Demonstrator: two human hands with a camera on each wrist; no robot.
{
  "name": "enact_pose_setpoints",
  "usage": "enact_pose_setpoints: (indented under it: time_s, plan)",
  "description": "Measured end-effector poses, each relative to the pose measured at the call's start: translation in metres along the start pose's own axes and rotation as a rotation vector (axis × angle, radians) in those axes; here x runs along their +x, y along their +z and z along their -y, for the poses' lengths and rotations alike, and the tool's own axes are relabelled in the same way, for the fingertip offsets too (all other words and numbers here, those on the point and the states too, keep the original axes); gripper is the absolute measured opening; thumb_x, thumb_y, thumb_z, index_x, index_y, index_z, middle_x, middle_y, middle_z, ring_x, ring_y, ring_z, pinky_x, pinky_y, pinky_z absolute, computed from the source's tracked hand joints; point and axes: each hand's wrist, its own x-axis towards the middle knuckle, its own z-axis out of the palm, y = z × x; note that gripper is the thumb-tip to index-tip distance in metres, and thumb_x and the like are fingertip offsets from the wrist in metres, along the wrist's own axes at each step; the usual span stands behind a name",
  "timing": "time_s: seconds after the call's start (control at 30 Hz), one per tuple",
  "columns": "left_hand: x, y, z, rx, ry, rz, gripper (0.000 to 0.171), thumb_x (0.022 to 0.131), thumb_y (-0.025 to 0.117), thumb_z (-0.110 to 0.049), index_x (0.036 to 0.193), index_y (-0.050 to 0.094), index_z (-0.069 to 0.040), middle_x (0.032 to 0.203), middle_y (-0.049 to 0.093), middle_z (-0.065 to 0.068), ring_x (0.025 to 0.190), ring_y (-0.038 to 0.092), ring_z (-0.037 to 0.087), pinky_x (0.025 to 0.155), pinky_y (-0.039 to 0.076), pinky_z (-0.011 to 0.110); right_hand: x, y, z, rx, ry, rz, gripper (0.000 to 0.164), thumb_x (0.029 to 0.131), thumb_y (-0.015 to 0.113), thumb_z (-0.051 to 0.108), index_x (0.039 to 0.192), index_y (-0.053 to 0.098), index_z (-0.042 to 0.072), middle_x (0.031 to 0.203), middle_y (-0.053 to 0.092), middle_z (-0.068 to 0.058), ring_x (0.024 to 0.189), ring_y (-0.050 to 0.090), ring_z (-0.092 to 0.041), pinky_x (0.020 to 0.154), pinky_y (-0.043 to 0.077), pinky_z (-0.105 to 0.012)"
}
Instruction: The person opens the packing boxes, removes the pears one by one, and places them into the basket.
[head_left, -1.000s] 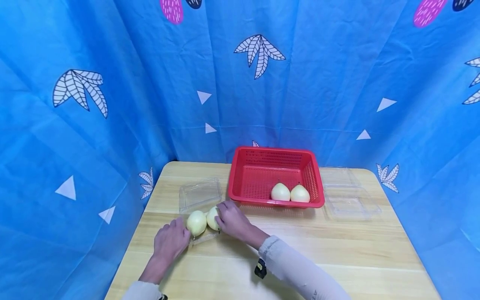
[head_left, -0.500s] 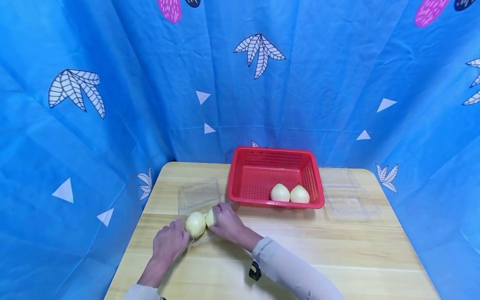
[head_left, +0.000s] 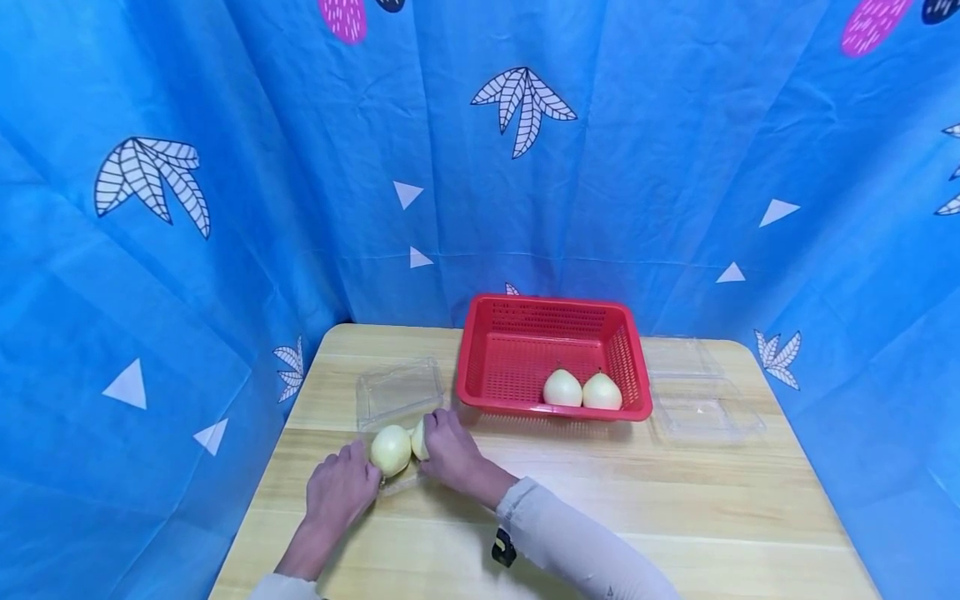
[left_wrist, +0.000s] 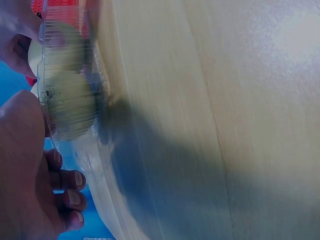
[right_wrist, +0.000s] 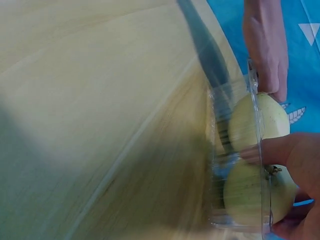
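A clear plastic clamshell container (right_wrist: 237, 155) holds two pale yellow pears side by side. The left pear (head_left: 391, 451) shows in full in the head view, while the other pear (right_wrist: 245, 192) is partly covered by my right hand (head_left: 455, 457). That hand grips this second pear, thumb across its top near the stem and fingers round its far side. My left hand (head_left: 339, 492) holds the container's left end at the rim; in the left wrist view its remaining fingers (left_wrist: 70, 200) curl loosely beside the wall. The raised clear lid (head_left: 400, 392) lies behind the pears.
A red perforated basket (head_left: 480, 350) stands at the back of the wooden table (head_left: 600, 517), with two more pears (head_left: 581, 390) inside. Clear plastic containers (head_left: 701, 400) lie to its right. Blue curtains (head_left: 645, 208) enclose the table at the back and sides.
My right hand has shifted slightly left and toward the front, covering more of the pear it grips. My left hand stays at the container's left end.
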Motion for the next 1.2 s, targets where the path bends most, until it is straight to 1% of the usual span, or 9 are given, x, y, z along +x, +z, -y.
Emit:
enact_pose_setpoints:
  time_s: [0.2,0.33,0.53,0.67,0.8,0.9,1.0,1.13,1.2]
  plan:
    - [-0.002,0.002,0.0,-0.009,0.002,-0.016,0.021,0.094,0.054,-0.023,0.08,0.047,-0.01,0.066,0.045,0.005,0.056,0.04,0.022,0.049,0.032,0.03,-0.001,0.001,0.002,-0.104,-0.017,-0.026,0.077,0.069,0.093,0.05,0.119,0.063,-0.001,0.106,0.068,-0.011,0.096,0.064,-0.021,0.086,0.061,-0.024]
    - [-0.003,0.005,0.0,-0.011,0.009,-0.03,0.021,0.094,0.055,-0.023,0.08,0.047,-0.011,0.065,0.045,0.005,0.055,0.039,0.021,0.049,0.031,0.029,0.0,0.002,0.002,-0.157,-0.033,-0.02,0.075,0.071,0.091,0.053,0.117,0.064,0.0,0.103,0.068,-0.009,0.094,0.063,-0.02,0.086,0.06,-0.024]
    - [-0.002,0.005,-0.001,-0.004,0.016,-0.05,0.022,0.094,0.056,-0.023,0.078,0.045,-0.011,0.065,0.044,0.004,0.054,0.037,0.021,0.048,0.028,0.029,0.001,0.006,0.0,-0.197,-0.07,-0.053,0.072,0.07,0.09,0.055,0.111,0.066,0.001,0.096,0.067,-0.006,0.089,0.062,-0.019,0.081,0.057,-0.025]
    - [-0.001,0.005,-0.001,0.001,0.021,-0.068,0.023,0.092,0.056,-0.022,0.077,0.044,-0.011,0.064,0.043,0.004,0.054,0.037,0.021,0.047,0.028,0.029,0.002,0.009,-0.001,-0.226,-0.087,-0.084,0.066,0.071,0.088,0.054,0.106,0.066,0.002,0.092,0.066,-0.006,0.086,0.061,-0.018,0.082,0.057,-0.026]
    - [-0.001,0.005,-0.001,0.005,0.017,-0.066,0.024,0.093,0.056,-0.023,0.076,0.043,-0.011,0.063,0.042,0.004,0.054,0.036,0.021,0.047,0.027,0.029,0.003,0.011,-0.001,-0.265,-0.089,-0.09,0.062,0.073,0.084,0.055,0.103,0.066,0.004,0.089,0.065,-0.005,0.084,0.06,-0.017,0.083,0.056,-0.027]
    - [-0.001,0.006,-0.001,0.007,0.012,-0.061,0.024,0.093,0.055,-0.023,0.077,0.043,-0.011,0.063,0.042,0.004,0.054,0.036,0.021,0.047,0.027,0.029,0.005,0.01,-0.001,-0.268,-0.083,-0.075,0.061,0.074,0.082,0.056,0.103,0.066,0.004,0.088,0.064,-0.004,0.083,0.059,-0.016,0.083,0.056,-0.027]
    - [-0.001,0.006,-0.002,0.008,0.015,-0.077,0.023,0.092,0.055,-0.023,0.076,0.042,-0.011,0.063,0.041,0.004,0.053,0.036,0.022,0.047,0.027,0.03,0.006,0.01,-0.001,-0.264,-0.077,-0.059,0.059,0.075,0.081,0.056,0.102,0.067,0.005,0.087,0.064,-0.004,0.082,0.058,-0.016,0.083,0.055,-0.027]
    - [-0.001,0.006,-0.001,0.012,0.019,-0.091,0.023,0.091,0.056,-0.022,0.075,0.042,-0.011,0.062,0.041,0.004,0.053,0.036,0.022,0.047,0.027,0.03,0.007,0.006,0.0,-0.23,-0.068,-0.051,0.057,0.074,0.082,0.052,0.103,0.067,0.005,0.09,0.064,-0.004,0.084,0.058,-0.016,0.084,0.055,-0.027]
    - [0.0,0.006,0.0,0.011,0.013,-0.08,0.023,0.091,0.055,-0.022,0.076,0.043,-0.011,0.063,0.042,0.004,0.054,0.036,0.022,0.047,0.028,0.03,0.008,0.002,0.0,-0.199,-0.064,-0.06,0.058,0.072,0.083,0.05,0.104,0.067,0.004,0.092,0.065,-0.005,0.085,0.059,-0.017,0.083,0.056,-0.027]
